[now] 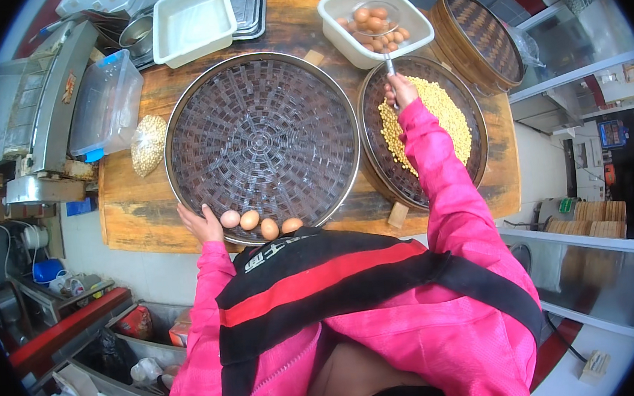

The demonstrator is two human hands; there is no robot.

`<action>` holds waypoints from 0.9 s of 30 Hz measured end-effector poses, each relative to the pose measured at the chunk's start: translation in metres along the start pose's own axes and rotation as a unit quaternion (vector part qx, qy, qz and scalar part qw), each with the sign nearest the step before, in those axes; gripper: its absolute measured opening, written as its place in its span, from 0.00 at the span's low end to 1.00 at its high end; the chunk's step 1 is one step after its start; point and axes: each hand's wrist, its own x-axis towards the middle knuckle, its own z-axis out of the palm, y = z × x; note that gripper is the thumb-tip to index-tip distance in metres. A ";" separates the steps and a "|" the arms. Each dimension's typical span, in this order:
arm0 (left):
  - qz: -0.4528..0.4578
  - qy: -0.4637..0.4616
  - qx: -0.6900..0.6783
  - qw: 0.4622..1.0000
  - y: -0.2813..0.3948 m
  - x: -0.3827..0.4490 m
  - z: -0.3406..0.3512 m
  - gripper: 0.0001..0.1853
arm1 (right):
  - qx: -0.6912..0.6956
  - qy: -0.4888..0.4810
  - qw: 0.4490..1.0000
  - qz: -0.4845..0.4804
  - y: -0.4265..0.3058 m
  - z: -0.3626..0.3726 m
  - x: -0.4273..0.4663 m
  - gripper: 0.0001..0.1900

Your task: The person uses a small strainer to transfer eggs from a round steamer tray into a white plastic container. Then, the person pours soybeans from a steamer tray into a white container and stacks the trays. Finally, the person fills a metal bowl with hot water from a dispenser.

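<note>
My right hand (401,91) grips the metal handle of a strainer or ladle (389,62). The bowl end holds several brown eggs (374,19) and is over a white plastic basin (330,11) with more eggs in it. My left hand (204,223) lies at the lower left rim of a large round woven tray (264,106), thumb towards the inside and fingers spread. Beside it, several eggs (249,220) sit in a row along the tray's near edge. Under my right forearm, a second woven tray (371,94) holds yellow soybeans (448,113).
Bamboo steamers (484,36) stand at the right back of the wooden table (135,225). A bag of pale beans (148,145), a clear plastic bin (105,103) and another white basin (194,25) are on the left. A wooden block (397,215) lies near the front edge.
</note>
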 end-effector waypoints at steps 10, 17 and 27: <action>-0.016 -0.002 -0.043 0.999 0.016 -0.001 -0.005 0.34 | -0.504 0.288 0.796 -0.168 0.000 -0.045 0.093 0.23; 0.001 0.021 -0.048 0.999 0.000 0.002 0.006 0.34 | -0.416 0.309 0.722 -0.458 -0.012 -0.028 0.036 0.21; 0.149 -0.047 -0.052 0.986 0.034 0.008 -0.035 0.25 | -0.513 -0.209 0.832 0.027 0.022 -0.007 -0.189 0.19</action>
